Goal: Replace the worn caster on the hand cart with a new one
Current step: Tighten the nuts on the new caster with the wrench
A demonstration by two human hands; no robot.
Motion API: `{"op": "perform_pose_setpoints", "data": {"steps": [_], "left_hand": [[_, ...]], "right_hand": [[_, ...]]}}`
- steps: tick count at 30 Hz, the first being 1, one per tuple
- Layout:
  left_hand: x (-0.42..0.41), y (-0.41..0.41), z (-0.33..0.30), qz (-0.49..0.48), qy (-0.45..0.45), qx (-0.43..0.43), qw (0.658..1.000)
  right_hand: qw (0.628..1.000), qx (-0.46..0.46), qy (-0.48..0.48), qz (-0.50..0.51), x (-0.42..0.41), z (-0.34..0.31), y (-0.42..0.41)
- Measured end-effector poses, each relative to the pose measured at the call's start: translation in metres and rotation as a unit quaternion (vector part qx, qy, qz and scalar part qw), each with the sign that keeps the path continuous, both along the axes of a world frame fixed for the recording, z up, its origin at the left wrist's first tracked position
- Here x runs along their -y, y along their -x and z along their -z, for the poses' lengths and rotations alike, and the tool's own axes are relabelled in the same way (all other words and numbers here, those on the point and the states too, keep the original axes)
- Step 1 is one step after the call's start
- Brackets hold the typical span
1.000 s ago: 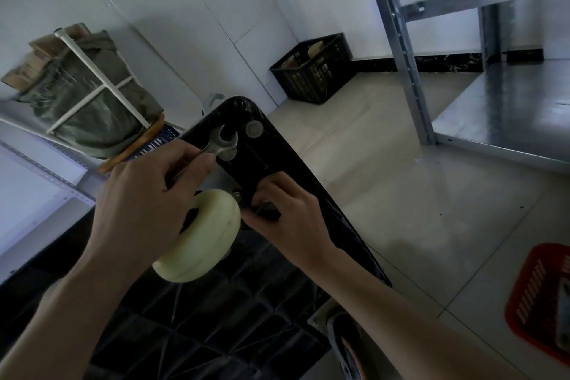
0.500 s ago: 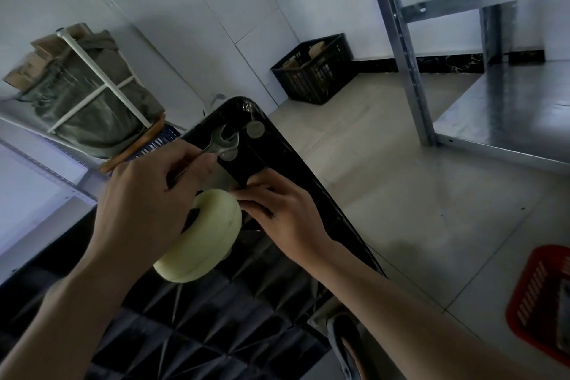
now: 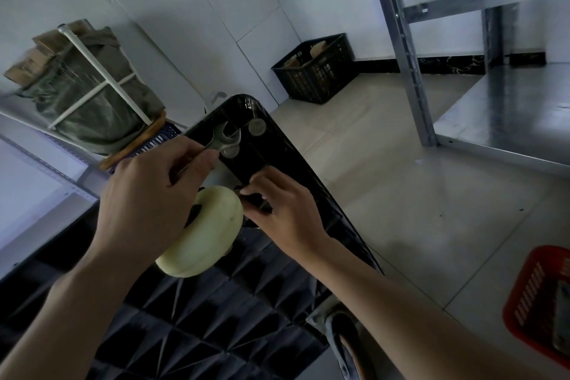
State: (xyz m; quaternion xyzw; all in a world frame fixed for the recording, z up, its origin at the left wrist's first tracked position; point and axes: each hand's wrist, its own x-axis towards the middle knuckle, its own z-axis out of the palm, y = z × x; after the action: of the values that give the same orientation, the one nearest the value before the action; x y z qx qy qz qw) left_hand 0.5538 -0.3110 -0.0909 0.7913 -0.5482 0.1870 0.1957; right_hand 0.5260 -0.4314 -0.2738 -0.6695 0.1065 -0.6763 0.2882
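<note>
Our left hand [image 3: 148, 203] has its grip clenched round the shank of an open-end wrench [image 3: 226, 139], whose forked head pokes out above the knuckles and lies against the black underside of the hand cart [image 3: 268, 160]. We hold it up there, we judge, so it stays ready while the other hand works. Our right hand [image 3: 287, 210] has its fingers curled in a pinching grip at the base of the cream-coloured caster [image 3: 205, 237], just where the wheel meets the cart; what sits between the fingertips is hidden, most likely a nut or bolt being turned by touch.

The caster itself stands mounted near the top corner of the cart, between our two hands, its pale wheel touching the left palm. The cart is tipped up so its ribbed underside faces us, which puts the fixings within reach. A second, darker caster [image 3: 342, 339] shows at the lower edge.

Further out, a black crate [image 3: 317, 71] stands against the wall, a metal shelving rack [image 3: 407, 49] rises at the right, and a red basket [image 3: 536, 302] sits on the tiled floor [image 3: 401, 225].
</note>
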Motion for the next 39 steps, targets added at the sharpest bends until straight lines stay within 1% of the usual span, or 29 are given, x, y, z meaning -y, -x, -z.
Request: {"op": "perform_pose_setpoints", "data": {"steps": [4,7,11,15,18,20,23,26,28,31,33,39], "left_hand": [[0.0000,-0.0008,-0.0003,0.000,-0.002,0.001,1.000],[0.0001,-0.0003,-0.0004,0.000,-0.002,0.002,1.000],[0.0005,-0.0004,0.0002,-0.004,0.001,0.003,1.000],[0.0004,-0.0016,0.0000,-0.005,-0.001,0.001,1.000],[0.0007,-0.0022,0.0005,-0.008,0.003,0.002,1.000],[0.0009,-0.0020,0.0005,-0.010,0.002,0.006,1.000],[0.0006,-0.0021,0.0004,-0.012,0.003,0.006,1.000],[0.0001,-0.0017,0.0012,-0.008,0.006,0.007,1.000],[-0.0001,-0.0012,0.0012,-0.007,0.007,0.004,1.000],[0.0004,-0.0009,0.0009,-0.007,0.007,0.008,1.000],[0.0007,-0.0006,0.0011,-0.007,0.007,0.009,1.000],[0.0004,-0.0017,0.0011,-0.006,0.008,0.014,1.000]], "right_hand": [[0.999,-0.026,0.008,-0.031,0.0001,0.0013,0.0045],[1.000,-0.016,0.019,-0.012,0.0016,0.0041,0.0044],[1.000,-0.021,-0.007,-0.015,-0.0013,-0.0028,0.0017],[1.000,-0.022,0.016,-0.016,-0.0008,0.0033,0.0065],[1.000,-0.025,-0.007,0.001,-0.0040,-0.0014,0.0023],[0.999,-0.031,-0.010,-0.010,-0.0045,-0.0029,0.0020],[0.999,-0.031,0.013,-0.021,-0.0033,0.0016,0.0053],[1.000,-0.020,0.002,-0.014,-0.0040,0.0006,0.0041],[1.000,-0.026,-0.008,-0.009,-0.0043,0.0000,0.0031],[0.999,-0.041,0.012,-0.023,-0.0023,0.0031,0.0049],[0.999,-0.034,0.026,-0.012,-0.0012,0.0042,0.0037],[1.000,-0.022,0.015,0.017,-0.0050,0.0044,-0.0029]]}}
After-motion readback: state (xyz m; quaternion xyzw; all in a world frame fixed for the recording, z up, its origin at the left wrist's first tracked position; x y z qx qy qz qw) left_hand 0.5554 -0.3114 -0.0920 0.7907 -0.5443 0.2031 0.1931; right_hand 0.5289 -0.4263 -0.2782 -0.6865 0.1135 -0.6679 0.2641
